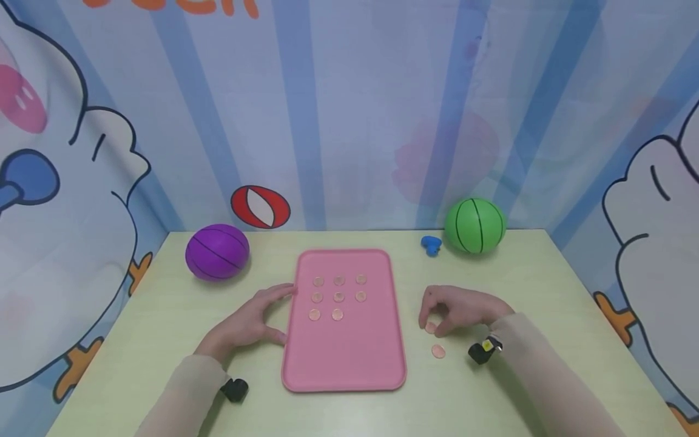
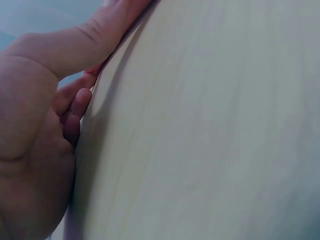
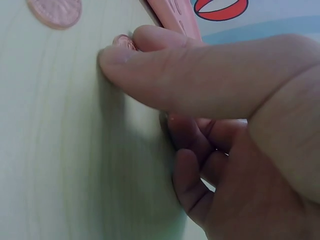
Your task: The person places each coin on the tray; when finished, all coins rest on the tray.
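Observation:
A pink tray (image 1: pixel 349 364) lies on the table with several copper coins (image 1: pixel 338 297) on it, in two rows of three and one row of two. My left hand (image 1: pixel 248 321) touches the tray's left edge with thumb and fingers spread. In the left wrist view, the left hand (image 2: pixel 35 120) rests by the table surface. Right of the tray, my right hand (image 1: pixel 455 309) pinches a coin (image 1: pixel 431 328) between thumb and forefinger, low over the table; its rim shows past the thumb tip in the right wrist view. Another loose coin (image 1: pixel 438 351) lies just nearer to me.
A purple ball (image 1: pixel 217 252) stands at the back left of the table (image 1: pixel 551 291). At the back right are a green ball (image 1: pixel 476 226) and a small blue object (image 1: pixel 431 246) of unclear kind. A printed curtain (image 1: pixel 360 121) hangs behind the table.

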Motion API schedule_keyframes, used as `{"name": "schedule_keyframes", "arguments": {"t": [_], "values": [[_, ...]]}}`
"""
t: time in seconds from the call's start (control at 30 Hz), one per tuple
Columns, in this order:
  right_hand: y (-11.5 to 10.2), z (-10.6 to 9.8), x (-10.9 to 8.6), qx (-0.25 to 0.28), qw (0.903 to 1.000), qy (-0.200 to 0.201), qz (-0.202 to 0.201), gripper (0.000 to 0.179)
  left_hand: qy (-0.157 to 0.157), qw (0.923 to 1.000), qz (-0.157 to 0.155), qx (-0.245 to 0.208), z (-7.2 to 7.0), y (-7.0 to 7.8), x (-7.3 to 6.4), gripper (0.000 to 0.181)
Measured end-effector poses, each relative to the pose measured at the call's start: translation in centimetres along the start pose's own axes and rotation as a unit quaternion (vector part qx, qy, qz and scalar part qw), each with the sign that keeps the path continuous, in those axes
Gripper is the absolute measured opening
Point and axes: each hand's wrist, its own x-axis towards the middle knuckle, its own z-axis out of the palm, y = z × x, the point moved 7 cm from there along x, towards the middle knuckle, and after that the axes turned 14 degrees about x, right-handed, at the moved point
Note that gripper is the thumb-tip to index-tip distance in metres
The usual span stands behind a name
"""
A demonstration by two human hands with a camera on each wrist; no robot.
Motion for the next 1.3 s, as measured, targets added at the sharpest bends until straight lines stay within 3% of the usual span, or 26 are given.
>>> {"name": "schedule_keyframes", "arguments": {"t": [0.4, 1.3], "values": [[-0.15, -0.19, -0.06, -0.002, 0.9998, 0.016, -0.007, 0.029, 0.009, 0.9999, 0.012, 0.007, -0.03, -0.02, 0.04, 0.106], [-0.61, 0.15, 0.44, -0.068, 0.9970, 0.030, -0.021, 0.031, 0.001, 1.0000, -0.002, 0.005, 0.01, -0.10, 0.05, 0.109]]}}
